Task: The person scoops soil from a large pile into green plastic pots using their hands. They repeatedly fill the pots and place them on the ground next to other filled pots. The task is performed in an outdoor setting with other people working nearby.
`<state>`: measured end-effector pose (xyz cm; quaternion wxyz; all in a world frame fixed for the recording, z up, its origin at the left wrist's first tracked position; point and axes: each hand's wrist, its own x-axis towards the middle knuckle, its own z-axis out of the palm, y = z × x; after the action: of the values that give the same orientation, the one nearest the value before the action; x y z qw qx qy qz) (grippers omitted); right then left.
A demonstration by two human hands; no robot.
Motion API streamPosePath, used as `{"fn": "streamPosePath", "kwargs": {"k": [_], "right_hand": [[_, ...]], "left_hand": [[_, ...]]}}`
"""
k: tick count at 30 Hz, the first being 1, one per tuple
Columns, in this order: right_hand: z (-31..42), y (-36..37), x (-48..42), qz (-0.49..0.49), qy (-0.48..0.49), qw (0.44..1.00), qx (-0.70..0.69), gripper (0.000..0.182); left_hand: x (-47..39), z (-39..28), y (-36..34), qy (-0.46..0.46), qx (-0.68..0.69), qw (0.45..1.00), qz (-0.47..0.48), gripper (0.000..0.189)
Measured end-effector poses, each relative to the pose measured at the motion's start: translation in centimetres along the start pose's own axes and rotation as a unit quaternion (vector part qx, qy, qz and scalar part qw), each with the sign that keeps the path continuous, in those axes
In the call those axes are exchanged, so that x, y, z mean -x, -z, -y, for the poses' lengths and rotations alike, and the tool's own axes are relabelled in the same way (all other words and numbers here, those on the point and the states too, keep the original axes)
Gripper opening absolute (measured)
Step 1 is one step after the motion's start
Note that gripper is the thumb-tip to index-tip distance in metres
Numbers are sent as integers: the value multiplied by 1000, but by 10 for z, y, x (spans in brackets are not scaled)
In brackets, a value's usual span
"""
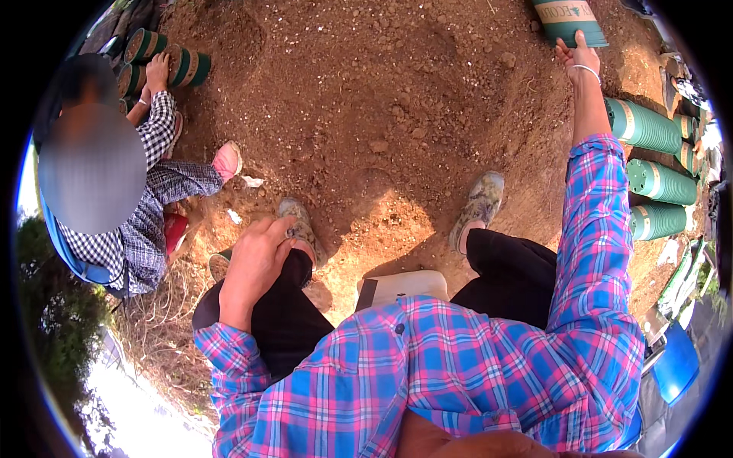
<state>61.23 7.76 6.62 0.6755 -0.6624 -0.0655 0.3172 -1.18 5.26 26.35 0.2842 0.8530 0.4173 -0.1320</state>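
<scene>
My right hand (579, 56) is stretched out at the upper right, its thumb pressed on the rim end of a green plastic plant pot (572, 17). That pot is tilted on its side, bears a printed tan band, and is cut off by the picture's top edge. My left hand (257, 257) hovers over or rests on my left knee, which I cannot tell apart, with nothing visible in it. Just past its wrist, a soil-filled pot (219, 265) shows partly, mostly hidden by the hand and leg. Loose brown soil (372, 103) spreads before me.
Stacks of nested green pots (653, 126) lie sideways at the right. To the left a person in a checked sleeve (157, 126) has hands on soil-filled pots (192, 67). Between my legs is a pale seat (406, 284). A blue object (676, 363) lies lower right.
</scene>
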Motion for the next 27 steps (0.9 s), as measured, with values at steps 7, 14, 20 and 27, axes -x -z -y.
{"fn": "streamPosePath", "kwargs": {"k": [7,14,20,27], "right_hand": [[47,-41,130,282,98,912,280,36],[19,-122,301,492,451,571,478,20],[-10,-130,371,497,470,569,457,20],[-143,-120,419,538,32,748,388,30]], "left_hand": [[33,24,-6,5,-10,1000,-10,32],[68,37,-16,3,-21,998,-65,34],[74,39,-31,20,43,992,-114,39],[45,75,-214,411,736,533,-76,84]]}}
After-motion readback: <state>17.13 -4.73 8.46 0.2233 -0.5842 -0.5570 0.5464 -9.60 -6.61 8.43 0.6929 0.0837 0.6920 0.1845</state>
